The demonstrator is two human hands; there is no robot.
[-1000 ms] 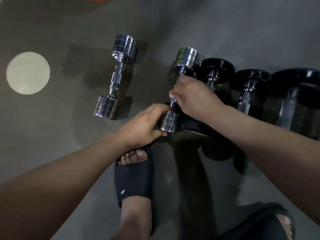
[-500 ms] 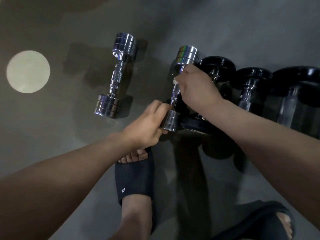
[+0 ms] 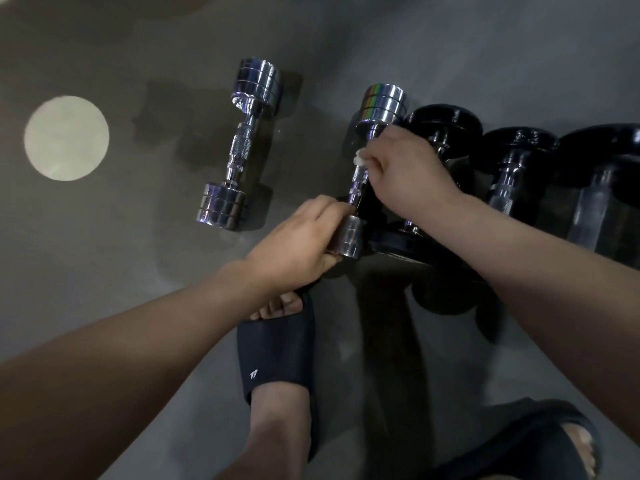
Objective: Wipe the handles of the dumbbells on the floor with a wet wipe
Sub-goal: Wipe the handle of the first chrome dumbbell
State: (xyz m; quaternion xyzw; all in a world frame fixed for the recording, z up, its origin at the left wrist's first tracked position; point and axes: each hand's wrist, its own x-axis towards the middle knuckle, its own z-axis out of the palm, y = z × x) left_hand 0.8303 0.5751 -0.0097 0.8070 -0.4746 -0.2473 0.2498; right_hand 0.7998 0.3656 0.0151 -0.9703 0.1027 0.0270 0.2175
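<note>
The floor [image 3: 121, 271] is smooth grey and dimly lit, with darker patches in the upper middle of the frame and a pale round spot [image 3: 66, 137] at the left edge. A chrome dumbbell [image 3: 239, 147] lies alone on it, upper centre, its length running up and down the frame. Just right of centre lies a second chrome dumbbell [image 3: 381, 103] at the same angle, close beside a row of black dumbbells [image 3: 512, 168] that fills the upper right. The left hand [image 3: 298, 244] comes in from the lower left and grips the near head of that second dumbbell, fingers curled over the top of it. The right hand [image 3: 405, 171] reaches in from the right and pinches a small white wet wipe [image 3: 360, 161] against the upper part of the knurled handle [image 3: 358, 183] – only a crumpled corner of the wipe shows past the fingertips, just below the far head. The lower stretch of the handle is bare between the two hands. At the bottom of the frame are two feet in dark slides – one [image 3: 277, 355] below the left hand, the other [image 3: 526, 445] in the lower right corner.
</note>
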